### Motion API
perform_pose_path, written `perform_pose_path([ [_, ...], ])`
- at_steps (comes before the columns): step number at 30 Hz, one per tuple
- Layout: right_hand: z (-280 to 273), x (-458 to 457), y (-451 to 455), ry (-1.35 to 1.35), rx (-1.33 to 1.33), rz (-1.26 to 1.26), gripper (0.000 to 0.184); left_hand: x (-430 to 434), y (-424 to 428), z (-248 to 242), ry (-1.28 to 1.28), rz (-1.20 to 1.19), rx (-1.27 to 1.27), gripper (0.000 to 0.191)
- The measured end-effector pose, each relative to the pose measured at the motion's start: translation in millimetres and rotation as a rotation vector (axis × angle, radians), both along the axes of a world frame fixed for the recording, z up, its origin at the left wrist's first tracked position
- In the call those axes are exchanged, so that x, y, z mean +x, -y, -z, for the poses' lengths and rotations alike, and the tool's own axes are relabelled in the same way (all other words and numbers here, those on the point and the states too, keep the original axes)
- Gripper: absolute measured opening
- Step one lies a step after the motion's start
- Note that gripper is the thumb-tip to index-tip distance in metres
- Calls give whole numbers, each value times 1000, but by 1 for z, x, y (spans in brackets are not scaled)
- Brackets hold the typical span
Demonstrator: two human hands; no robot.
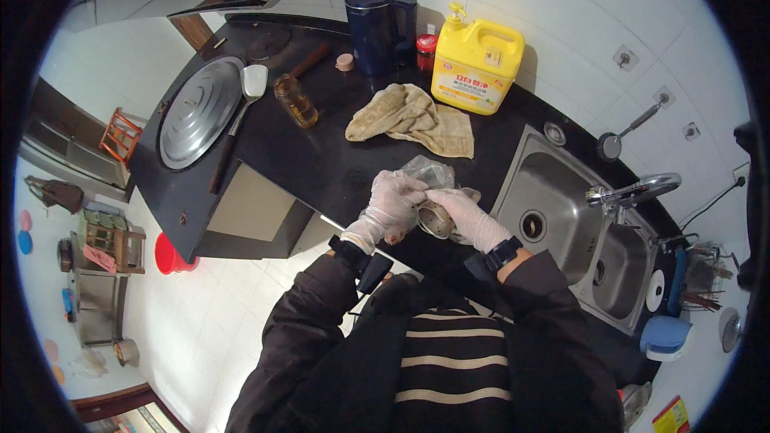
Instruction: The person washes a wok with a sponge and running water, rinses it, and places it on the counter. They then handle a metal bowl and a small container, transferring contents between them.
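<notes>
Both my hands wear thin translucent gloves and meet at the counter's front edge, fingertips pinched together. My left hand point(391, 198) and my right hand point(466, 214) grip a crumpled clear plastic bag point(430, 171), part of which stands up beyond my fingers. Below the fingertips, between the hands, shows a round, silvery, speckled item point(434, 222); my hands cover much of it, and its kind is unclear. A crumpled beige towel point(415, 117) lies on the black countertop point(289, 159) just beyond the bag.
At right is a double-bowl steel sink point(550, 192) with a faucet point(637, 191). Behind the towel stand a yellow detergent jug point(478, 63), a red-lidded jar point(426, 51) and a dark blue kettle point(380, 30). Leftward lie a glass bottle point(296, 102), a spatula point(237, 120) and a pot lid point(201, 113).
</notes>
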State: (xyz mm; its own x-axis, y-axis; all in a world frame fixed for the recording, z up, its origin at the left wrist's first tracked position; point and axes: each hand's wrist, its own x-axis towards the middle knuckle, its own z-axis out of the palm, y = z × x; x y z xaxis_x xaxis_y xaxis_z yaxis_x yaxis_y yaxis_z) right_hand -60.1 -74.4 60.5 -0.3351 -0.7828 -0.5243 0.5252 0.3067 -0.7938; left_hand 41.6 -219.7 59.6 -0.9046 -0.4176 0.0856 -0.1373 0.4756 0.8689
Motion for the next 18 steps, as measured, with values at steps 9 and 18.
perform_pose_path([
  [9,-11,-9,-14,-231,-92,-52,24,1,12,25,16,-37,-180,19],
  [18,-20,-9,-18,-111,47,15,31,-1,13,33,118,-20,173,14],
])
